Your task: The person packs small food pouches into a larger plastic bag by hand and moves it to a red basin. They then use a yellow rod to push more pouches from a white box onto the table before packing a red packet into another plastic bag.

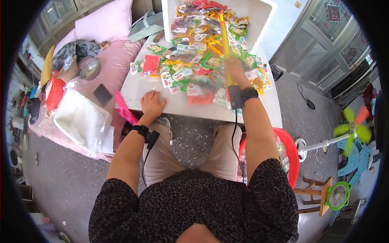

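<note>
My right hand [237,69], blurred by motion, is closed around a long yellow stick [225,38] with an orange-red tip. The stick reaches over a heap of small sealed food packets [194,60] spilling from a tipped white foam box [259,20]. My left hand [152,103] rests on the near left part of the white table [135,91], fingers spread and holding nothing. A red packet [151,65] lies beyond it. Each wrist wears a black strap with a cabled device.
Under the table's right side stands a red tub [292,158] holding packets. At left is a pink-covered bed [117,77] with a white foam tray [79,117] and a dark phone-like slab [103,94]. A fan [352,127] and a wooden stool [324,196] stand at right.
</note>
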